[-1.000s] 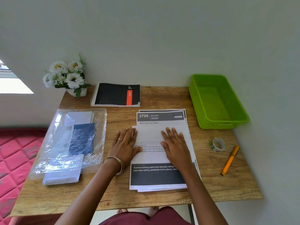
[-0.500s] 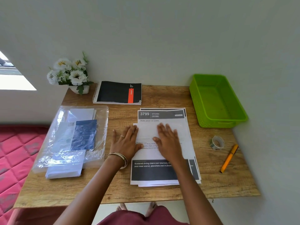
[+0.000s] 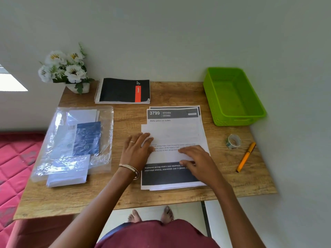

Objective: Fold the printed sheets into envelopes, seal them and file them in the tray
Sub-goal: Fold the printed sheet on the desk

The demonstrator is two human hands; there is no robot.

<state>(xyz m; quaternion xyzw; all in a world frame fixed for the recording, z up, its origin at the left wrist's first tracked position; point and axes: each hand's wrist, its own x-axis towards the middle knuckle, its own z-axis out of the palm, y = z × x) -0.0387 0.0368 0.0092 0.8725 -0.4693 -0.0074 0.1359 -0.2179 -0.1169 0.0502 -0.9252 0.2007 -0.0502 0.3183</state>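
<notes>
A stack of printed sheets [image 3: 174, 117] lies in the middle of the wooden table [image 3: 175, 90]. On top of it sits a folded white sheet [image 3: 170, 133]. My left hand [image 3: 138, 151] presses flat on the folded sheet's left edge. My right hand [image 3: 197, 161] lies over its lower right part, fingers spread and slightly bent. A clear plastic bag of white envelopes [image 3: 75, 140] rests at the left. The green tray [image 3: 232, 97] stands empty at the back right.
A tape roll [image 3: 232, 141] and an orange pen [image 3: 246, 156] lie right of the sheets. A black spiral notebook [image 3: 123, 91] and a pot of white flowers [image 3: 66, 68] sit at the back. The wall runs close along the table's right side.
My right hand has slid down and to the right across the folded sheet. My left hand has stayed at the sheet's left edge.
</notes>
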